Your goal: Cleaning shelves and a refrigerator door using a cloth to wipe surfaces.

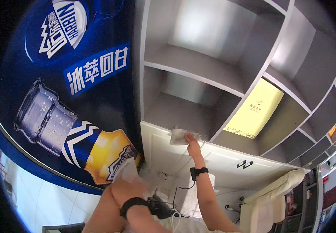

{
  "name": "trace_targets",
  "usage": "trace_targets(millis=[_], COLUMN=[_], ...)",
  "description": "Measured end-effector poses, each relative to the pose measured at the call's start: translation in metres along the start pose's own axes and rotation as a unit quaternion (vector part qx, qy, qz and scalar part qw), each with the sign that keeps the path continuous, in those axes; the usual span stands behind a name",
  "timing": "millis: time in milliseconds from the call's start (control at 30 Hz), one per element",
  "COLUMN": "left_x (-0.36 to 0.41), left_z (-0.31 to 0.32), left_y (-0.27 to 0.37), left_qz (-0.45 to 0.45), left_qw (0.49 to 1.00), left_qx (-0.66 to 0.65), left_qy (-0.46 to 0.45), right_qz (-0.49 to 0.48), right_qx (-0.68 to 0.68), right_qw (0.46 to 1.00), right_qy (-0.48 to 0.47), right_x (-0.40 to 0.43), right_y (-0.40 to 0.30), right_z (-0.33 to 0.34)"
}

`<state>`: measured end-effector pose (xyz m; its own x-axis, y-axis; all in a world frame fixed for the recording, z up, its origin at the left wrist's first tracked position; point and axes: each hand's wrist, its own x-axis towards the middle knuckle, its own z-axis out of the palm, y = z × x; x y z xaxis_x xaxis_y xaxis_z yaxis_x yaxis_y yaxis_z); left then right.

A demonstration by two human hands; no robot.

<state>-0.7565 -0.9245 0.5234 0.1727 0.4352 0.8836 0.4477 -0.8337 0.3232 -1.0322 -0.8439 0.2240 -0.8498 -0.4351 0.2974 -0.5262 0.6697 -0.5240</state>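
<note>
My right hand (193,145) has its fingers on a crumpled pale cloth (179,137). The cloth lies over the front edge of a grey shelf compartment (179,112), just above the white cabinet doors (159,145). Lower left, my left hand (130,188) is blurred, close to the dark blue printed side of a beer cooler (109,107). A white piece of cloth or paper (127,170) sticks up from it and appears held; the fingers cannot be made out. Both wrists wear black straps, and a black cable hangs from the right one.
A yellow printed bag or box (255,107) stands in the compartment to the right. Black handles (244,164) stick out from the cabinet doors. A cream padded chair (268,204) is at lower right. Below the arms are a white bundle (195,198) and loose cables.
</note>
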Motion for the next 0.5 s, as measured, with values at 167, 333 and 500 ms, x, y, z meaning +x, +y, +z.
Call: trace_targets(millis=[167, 333, 500], left_x=[0.002, 0.013, 0.012], left_z=[0.009, 0.022, 0.023], left_y=[0.017, 0.017, 0.023], left_qz=[0.011, 0.025, 0.024], left_qw=[1.000, 1.000, 0.999], left_qx=[0.005, 0.006, 0.026], left_qy=[-0.003, -0.014, -0.014], right_qz=[0.009, -0.034, -0.005], right_qx=[0.015, -0.022, -0.164], right_qw=[0.999, 0.999, 0.985], right_qy=[-0.027, 0.034, 0.057], right_x=[0.009, 0.007, -0.003], right_y=[-0.010, -0.001, -0.020], right_z=[0.008, 0.012, 0.022])
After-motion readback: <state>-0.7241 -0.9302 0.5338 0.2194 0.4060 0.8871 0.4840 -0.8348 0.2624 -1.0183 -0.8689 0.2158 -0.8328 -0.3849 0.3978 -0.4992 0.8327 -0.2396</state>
